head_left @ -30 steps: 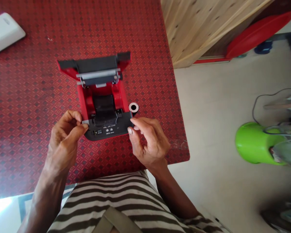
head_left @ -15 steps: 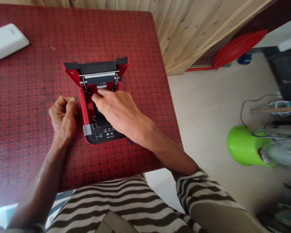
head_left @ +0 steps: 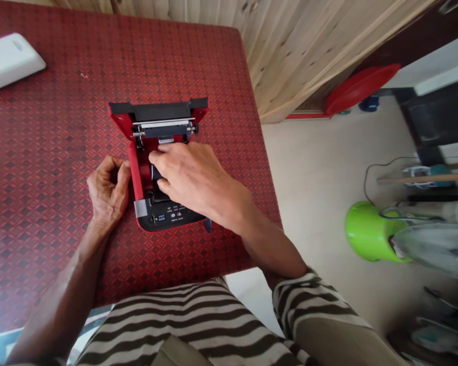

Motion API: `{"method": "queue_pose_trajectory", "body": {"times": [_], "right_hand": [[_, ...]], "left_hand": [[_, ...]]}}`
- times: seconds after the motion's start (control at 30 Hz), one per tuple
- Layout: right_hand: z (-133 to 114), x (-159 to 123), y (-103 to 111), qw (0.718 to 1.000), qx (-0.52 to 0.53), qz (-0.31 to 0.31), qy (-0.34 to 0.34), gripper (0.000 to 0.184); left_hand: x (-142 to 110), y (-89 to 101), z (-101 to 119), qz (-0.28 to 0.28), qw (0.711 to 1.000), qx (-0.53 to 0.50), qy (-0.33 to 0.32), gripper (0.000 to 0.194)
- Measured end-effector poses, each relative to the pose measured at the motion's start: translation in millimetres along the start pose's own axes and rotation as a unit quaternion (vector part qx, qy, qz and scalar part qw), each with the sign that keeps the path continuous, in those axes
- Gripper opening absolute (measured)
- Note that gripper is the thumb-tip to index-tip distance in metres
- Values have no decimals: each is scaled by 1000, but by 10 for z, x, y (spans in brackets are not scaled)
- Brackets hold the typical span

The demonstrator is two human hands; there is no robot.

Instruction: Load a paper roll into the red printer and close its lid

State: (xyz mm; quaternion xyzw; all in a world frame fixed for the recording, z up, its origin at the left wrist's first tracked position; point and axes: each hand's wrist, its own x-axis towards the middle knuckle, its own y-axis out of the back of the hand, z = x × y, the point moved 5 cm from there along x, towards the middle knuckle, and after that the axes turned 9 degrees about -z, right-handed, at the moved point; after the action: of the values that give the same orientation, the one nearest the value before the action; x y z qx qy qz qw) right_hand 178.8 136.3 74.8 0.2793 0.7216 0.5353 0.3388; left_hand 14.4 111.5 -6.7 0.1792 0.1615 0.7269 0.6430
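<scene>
A red and black printer-like device (head_left: pixel 136 173) lies on the table with its lid (head_left: pixel 160 110) raised, showing a roller and metal bar. Into its open bay reaches my right hand (head_left: pixel 198 178), thumb and fingers closed around a black piece (head_left: pixel 154 173) whose kind I cannot make out; the hand covers most of it. Against the device's left wall rests my left hand (head_left: pixel 109 188), fingers curled and thumb tip close to or touching the wall. Nothing shows in that hand. Small buttons and printed labels mark the black front panel (head_left: pixel 168 218), and grey tape wraps its left corner.
The table (head_left: pixel 53 152) has a red patterned cover. At its far left lies a white box-shaped object (head_left: pixel 11 61). A wooden panel wall (head_left: pixel 282 46) borders the far side. On the floor to the right stand a green bucket (head_left: pixel 370 231) and a red basin (head_left: pixel 359 89).
My right thumb has come into sight, pinching against the black piece. The left thumb is nearer the device's wall. The view has shifted slightly.
</scene>
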Motion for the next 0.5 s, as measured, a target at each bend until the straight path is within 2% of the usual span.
{"method": "queue_pose_trajectory", "body": {"times": [0.1, 0.17, 0.23, 0.3, 0.4, 0.5], "right_hand": [[28, -223, 129, 999, 23, 20, 36, 16], [128, -427, 279, 988, 114, 77, 64, 15], [321, -613, 395, 960, 232, 138, 78, 19], [596, -728, 412, 925, 320, 198, 49, 21], [1003, -738, 237, 884, 365, 292, -17, 26], [1246, -586, -107, 862, 394, 315, -52, 30]], "left_hand": [[-4, 2, 13, -2, 1000, 4, 3, 29], [-4, 6, 13, -1, 1000, 6, 5, 29], [1, 5, 12, 0, 1000, 7, 4, 29], [11, 1, 13, 1, 1000, 8, 2, 29], [24, -4, 24, 1, 1000, 11, 1, 29], [27, -2, 42, 0, 1000, 15, -3, 28]]}}
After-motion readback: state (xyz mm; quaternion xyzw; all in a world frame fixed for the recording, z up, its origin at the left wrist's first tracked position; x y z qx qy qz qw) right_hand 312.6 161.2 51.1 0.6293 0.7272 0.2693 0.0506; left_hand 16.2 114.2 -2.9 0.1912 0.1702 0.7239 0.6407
